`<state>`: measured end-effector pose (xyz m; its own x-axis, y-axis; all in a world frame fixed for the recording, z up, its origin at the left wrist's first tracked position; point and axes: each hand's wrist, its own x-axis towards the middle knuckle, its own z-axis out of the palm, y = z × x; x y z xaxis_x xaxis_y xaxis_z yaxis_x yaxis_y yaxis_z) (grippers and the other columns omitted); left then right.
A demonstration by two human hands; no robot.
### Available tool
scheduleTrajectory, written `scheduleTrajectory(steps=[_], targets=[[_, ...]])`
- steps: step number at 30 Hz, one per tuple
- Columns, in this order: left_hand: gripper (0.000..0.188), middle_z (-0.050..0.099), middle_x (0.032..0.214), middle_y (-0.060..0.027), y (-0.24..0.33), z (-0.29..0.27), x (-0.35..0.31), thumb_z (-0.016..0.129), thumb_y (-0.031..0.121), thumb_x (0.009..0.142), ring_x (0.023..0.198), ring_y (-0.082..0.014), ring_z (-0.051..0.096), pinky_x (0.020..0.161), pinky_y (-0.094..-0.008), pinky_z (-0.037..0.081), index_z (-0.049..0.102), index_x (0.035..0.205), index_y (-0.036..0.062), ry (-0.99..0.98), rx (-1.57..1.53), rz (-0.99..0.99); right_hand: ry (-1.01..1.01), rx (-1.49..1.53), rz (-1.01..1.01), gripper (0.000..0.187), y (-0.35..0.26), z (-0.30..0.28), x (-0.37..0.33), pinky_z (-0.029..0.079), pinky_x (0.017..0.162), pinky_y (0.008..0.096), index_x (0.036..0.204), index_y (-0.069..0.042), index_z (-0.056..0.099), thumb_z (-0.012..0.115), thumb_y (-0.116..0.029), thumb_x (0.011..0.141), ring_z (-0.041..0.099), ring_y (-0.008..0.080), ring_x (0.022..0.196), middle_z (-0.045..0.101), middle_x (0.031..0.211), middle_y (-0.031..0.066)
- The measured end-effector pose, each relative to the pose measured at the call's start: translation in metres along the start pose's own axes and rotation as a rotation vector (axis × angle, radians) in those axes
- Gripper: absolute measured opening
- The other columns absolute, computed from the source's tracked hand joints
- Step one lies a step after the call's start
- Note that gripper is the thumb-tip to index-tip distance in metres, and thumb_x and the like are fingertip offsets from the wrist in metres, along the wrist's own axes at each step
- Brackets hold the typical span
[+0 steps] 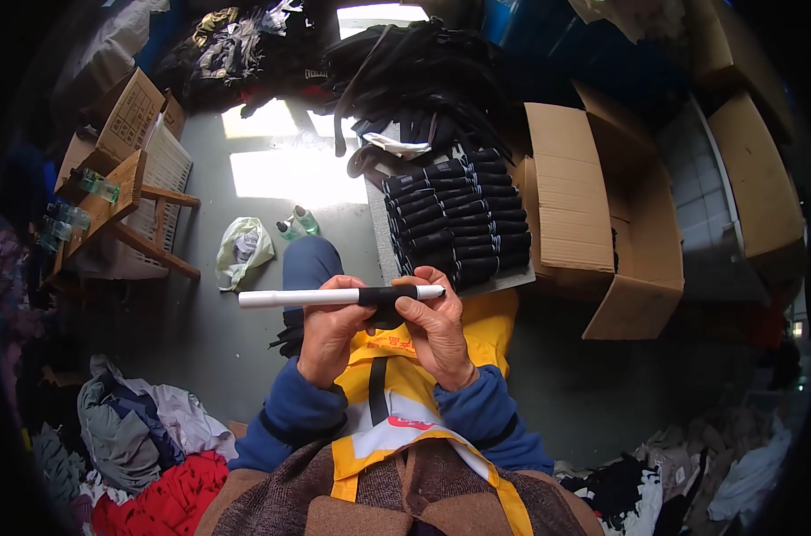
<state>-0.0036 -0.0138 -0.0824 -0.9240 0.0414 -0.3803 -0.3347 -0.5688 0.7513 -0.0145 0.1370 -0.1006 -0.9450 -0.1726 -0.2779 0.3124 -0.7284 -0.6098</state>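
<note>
A white tube-like rod (285, 298) lies level across my two hands, above my lap. Black material (388, 294) surrounds its right half, and a dark piece hangs just beneath between my hands; whether it is cloth or a sleeve I cannot make out. My left hand (330, 338) grips the rod near its middle, thumb at the black part's left edge. Around the right end, my right hand (438, 329) closes with its thumb pressed on the black part. The rod's left end sticks out freely. Below the hands is a yellow and white apron (405, 371).
Folded black cloth bundles (464, 219) with light ties sit on a grey board ahead, a black garment heap (414, 71) behind them. Right stands an open cardboard box (571, 196). Left are a wooden stool (129, 214) with bottles and a plastic bag (243, 250). Clothes (169, 482) lie nearby.
</note>
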Motion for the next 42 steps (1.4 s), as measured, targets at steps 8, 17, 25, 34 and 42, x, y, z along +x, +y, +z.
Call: scheduleTrajectory(steps=[8,17,25,34,42], targets=[[0.021,0.055,0.083,-0.0045,-0.001,0.003,-0.003,0.058,-0.007,0.076,0.068,-0.0115,0.055,0.060,-0.0224,0.049,0.052,0.094,0.0032,-0.012,0.031,0.127,-0.033,0.107,0.075,0.045,-0.003,-0.003,0.004,0.043,0.094,0.0292,0.113,-0.006,0.043,0.061,0.011,0.076,0.054,0.0163,0.097,0.057,0.102,0.0073],[0.028,0.049,0.096,-0.0048,-0.008,-0.001,-0.002,0.054,-0.009,0.075,0.080,-0.0132,0.054,0.061,-0.0245,0.050,0.050,0.098,0.0061,-0.096,-0.133,0.126,-0.084,0.135,0.080,0.043,-0.005,-0.007,0.005,0.042,0.094,0.0287,0.111,-0.009,0.047,0.059,0.012,0.075,0.052,0.0164,0.098,0.054,0.101,0.0054],[0.027,0.048,0.096,-0.0053,-0.001,0.006,-0.004,0.058,-0.006,0.078,0.082,-0.0136,0.055,0.068,-0.0263,0.051,0.048,0.101,0.0059,-0.160,-0.183,0.036,-0.098,0.161,0.053,0.044,-0.009,-0.008,0.006,0.043,0.093,0.0277,0.109,-0.010,0.048,0.059,0.014,0.073,0.051,0.0144,0.095,0.052,0.098,0.0039],[0.029,0.056,0.086,-0.0037,-0.008,0.004,0.002,0.068,0.002,0.078,0.077,-0.0118,0.057,0.069,-0.0242,0.050,0.049,0.099,0.0044,-0.024,-0.026,0.089,-0.100,0.200,0.040,0.036,-0.009,-0.008,0.005,0.043,0.091,0.0271,0.106,-0.011,0.049,0.061,0.008,0.078,0.052,0.0126,0.092,0.052,0.095,0.0031],[0.031,0.055,0.085,-0.0022,0.000,0.008,-0.002,0.069,0.002,0.078,0.071,-0.0087,0.055,0.063,-0.0219,0.049,0.050,0.102,0.0042,-0.052,0.062,0.147,-0.045,0.056,-0.010,0.039,-0.013,0.001,0.004,0.045,0.089,0.0263,0.114,-0.009,0.049,0.067,-0.003,0.080,0.055,0.0107,0.090,0.057,0.095,0.0030]])
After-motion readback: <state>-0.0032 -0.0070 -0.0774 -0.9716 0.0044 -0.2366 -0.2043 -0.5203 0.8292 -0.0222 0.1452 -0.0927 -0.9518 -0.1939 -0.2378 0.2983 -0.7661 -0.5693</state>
